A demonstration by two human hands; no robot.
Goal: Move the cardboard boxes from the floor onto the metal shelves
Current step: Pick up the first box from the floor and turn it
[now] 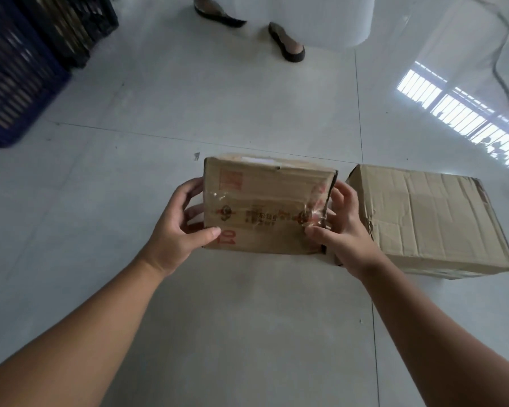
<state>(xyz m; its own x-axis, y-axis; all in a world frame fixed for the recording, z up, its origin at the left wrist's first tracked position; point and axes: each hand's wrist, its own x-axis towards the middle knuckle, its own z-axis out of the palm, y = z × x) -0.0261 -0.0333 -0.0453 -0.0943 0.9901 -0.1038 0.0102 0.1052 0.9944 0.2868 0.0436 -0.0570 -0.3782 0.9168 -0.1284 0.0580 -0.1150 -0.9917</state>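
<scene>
Two-hand grip on the box ends

The box (266,205) lies between both hands, long axis left-right, just left of the second box (429,218) on the floor (247,333). Left hand (177,230) and right hand (340,227) have fingers clamped on opposite ends; neither is nearer.

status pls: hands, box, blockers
Left hand and right hand clamp the printed box by its ends. Second box close right. Shelves unseen.

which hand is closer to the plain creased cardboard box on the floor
Right. The right hand grips the printed taped cardboard box beside the plain creased cardboard box; the left hand holds its far side.
</scene>
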